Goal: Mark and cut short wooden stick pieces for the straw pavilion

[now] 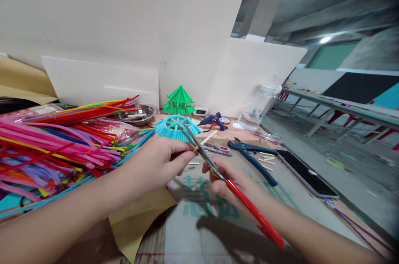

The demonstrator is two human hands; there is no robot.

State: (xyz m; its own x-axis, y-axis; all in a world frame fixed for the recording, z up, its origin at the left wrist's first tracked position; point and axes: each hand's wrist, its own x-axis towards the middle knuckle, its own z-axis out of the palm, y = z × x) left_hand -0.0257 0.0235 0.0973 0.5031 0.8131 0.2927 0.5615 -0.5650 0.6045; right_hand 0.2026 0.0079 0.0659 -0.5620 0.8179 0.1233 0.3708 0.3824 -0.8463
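Note:
My left hand (pixel 162 160) pinches a thin wooden stick (pixel 208 137) between thumb and fingers, holding it out over the table. My right hand (pixel 232 183) grips red-handled scissors (pixel 249 206), whose blades (pixel 195 141) cross the stick near my left fingertips. Just behind the blades lies a light blue pipe-cleaner umbrella shape (pixel 176 127). A green tiered pipe-cleaner tree (pixel 179 101) stands further back.
A big pile of coloured pipe cleaners (pixel 56 143) fills the left. Blue pliers (pixel 251 156), a blue glue gun (pixel 213 120), a phone (pixel 307 172), a metal dish (pixel 137 114), a clear jar (pixel 258 108) and short stick pieces (pixel 266 158) lie around. White boards (pixel 124 35) stand behind.

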